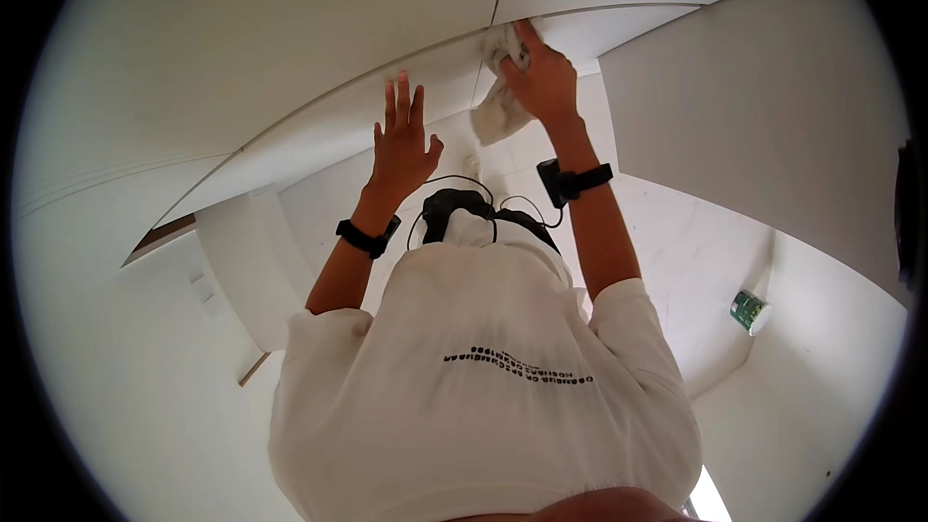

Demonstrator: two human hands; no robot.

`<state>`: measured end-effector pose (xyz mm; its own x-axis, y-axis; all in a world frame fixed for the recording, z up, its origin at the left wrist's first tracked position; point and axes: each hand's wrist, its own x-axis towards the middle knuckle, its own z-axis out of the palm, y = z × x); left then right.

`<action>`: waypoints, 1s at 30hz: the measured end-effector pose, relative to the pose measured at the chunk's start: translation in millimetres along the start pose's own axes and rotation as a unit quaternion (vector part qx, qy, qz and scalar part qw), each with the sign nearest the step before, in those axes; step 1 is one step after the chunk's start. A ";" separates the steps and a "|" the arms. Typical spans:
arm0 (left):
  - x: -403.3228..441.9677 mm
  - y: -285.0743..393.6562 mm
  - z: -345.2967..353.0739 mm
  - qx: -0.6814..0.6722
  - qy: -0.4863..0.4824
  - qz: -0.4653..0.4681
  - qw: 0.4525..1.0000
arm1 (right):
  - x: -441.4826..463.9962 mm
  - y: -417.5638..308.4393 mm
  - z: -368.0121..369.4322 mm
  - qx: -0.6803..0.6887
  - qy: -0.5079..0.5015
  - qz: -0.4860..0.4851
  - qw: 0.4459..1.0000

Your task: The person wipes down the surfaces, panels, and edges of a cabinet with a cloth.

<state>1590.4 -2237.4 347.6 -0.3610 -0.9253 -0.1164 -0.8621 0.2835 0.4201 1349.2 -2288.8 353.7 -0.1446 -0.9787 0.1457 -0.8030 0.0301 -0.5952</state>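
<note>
My right hand (546, 82) is closed around a whitish cloth (501, 114). The cloth lies bunched under my fingers against a white panel front (590, 29), close to a vertical seam, and its loose end hangs below. To the left, my left hand (398, 145) has its fingers stretched out and spread, with nothing in it. Its fingertips are at the same white front; whether they touch it I cannot tell. Each wrist wears a black strap with a small dark device.
A large white surface (290, 29) spreads above both hands. A grey-white side panel (744, 106) stands on the right. A green and white tub (749, 312) is on the floor at right. Black cables (493, 198) run near my waist.
</note>
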 end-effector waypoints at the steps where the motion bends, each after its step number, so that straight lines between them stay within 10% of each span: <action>1: 0.0 2.7 -3.8 0.000 -0.008 -0.006 1.000 | 5.9 11.6 -10.7 -0.016 -0.009 0.041 0.999; 8: 3.5 9.5 12.5 -0.036 0.049 0.029 0.998 | 56.2 114.2 -98.6 -0.062 0.071 0.227 0.969; 13: 12.8 43.5 50.0 -0.232 -0.066 -0.051 0.969 | 42.0 133.4 -53.3 0.215 0.130 0.108 0.962; 16: 11.9 31.2 109.2 -0.312 -0.090 0.025 0.945 | 19.5 78.4 -6.0 0.312 0.066 0.044 0.947; 24: -5.5 26.4 138.7 -0.558 -0.211 -0.186 0.781 | -47.3 -24.5 25.5 0.245 -0.249 0.029 0.936; 26: -31.8 26.8 129.0 -0.583 -0.117 -0.147 0.791 | -88.5 -18.8 32.3 0.214 -0.379 0.003 0.901; 30: -75.5 12.9 154.5 -0.573 -0.141 -0.028 0.807 | -176.8 29.0 35.3 0.346 -0.325 0.083 0.876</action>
<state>1551.6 -2125.0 222.7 -0.5393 -0.7881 -0.2969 -0.0438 -0.3258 0.9444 1371.9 -2122.0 282.7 0.3130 -0.8886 -0.3354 -0.2267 0.2730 -0.9349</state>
